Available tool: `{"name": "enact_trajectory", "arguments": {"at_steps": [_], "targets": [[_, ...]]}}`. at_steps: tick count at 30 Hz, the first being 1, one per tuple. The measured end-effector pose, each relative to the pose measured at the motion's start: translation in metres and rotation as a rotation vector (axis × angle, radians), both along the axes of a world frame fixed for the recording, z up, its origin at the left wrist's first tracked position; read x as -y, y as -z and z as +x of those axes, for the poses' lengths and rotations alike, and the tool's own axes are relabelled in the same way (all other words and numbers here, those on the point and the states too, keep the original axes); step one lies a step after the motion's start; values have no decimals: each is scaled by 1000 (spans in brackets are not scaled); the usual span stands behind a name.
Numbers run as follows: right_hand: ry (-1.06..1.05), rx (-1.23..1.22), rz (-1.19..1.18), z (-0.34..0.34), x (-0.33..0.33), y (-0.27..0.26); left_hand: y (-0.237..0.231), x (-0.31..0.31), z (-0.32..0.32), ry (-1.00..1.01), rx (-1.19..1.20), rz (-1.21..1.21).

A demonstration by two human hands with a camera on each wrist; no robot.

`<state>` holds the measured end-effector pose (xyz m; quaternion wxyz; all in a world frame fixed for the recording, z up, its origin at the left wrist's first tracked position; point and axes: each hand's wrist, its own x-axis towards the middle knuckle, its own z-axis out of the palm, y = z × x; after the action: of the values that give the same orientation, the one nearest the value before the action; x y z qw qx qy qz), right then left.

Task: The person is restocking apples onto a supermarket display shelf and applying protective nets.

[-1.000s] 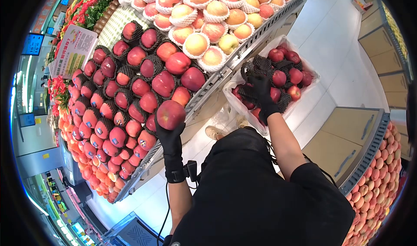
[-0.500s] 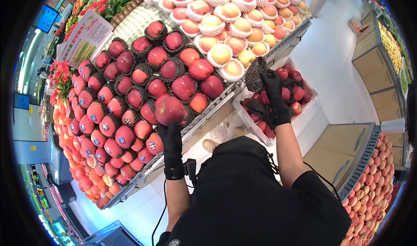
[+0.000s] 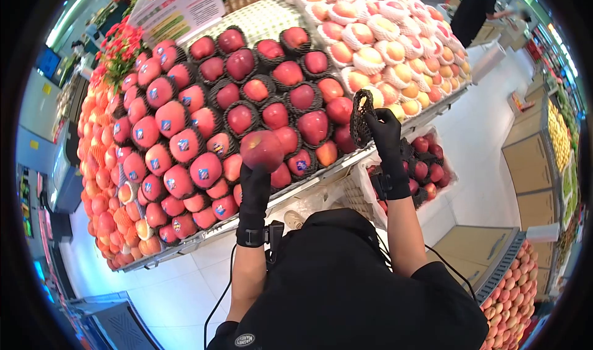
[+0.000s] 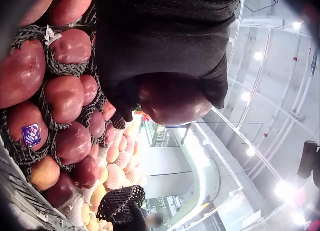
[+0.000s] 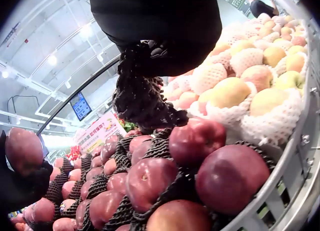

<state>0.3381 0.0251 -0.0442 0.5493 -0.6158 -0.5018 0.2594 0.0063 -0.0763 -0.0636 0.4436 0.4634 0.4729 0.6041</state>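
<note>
In the head view my gloved left hand grips a large red apple from below, raised over the near side of the apple display. The left wrist view shows this apple partly covered by the black glove. My gloved right hand pinches a black foam net sleeve near the display's front rail. No fruit shows inside the sleeve, whose mouth appears as an open loop. In the right wrist view the net sleeve hangs from the fingers, close over the red apples.
Rows of red apples, many in black nets, fill the slanted display. Pale apples in white nets lie behind to the right. A lined crate of red apples stands below the rail. A person stands far right.
My right hand has come up out of the crate with the black net sleeve and moved toward the display. The left hand still holds its apple, and the head view has turned.
</note>
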Motion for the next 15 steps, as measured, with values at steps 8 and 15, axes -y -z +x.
{"name": "enact_trajectory", "arguments": {"at_steps": [8,15], "targets": [[-281,-260,-18,-87,2,-15,-9,10,-41,-37,-194,68],[-367,-113,-25,-129,6,-21,-37,9,-44,-142,112,83]]}}
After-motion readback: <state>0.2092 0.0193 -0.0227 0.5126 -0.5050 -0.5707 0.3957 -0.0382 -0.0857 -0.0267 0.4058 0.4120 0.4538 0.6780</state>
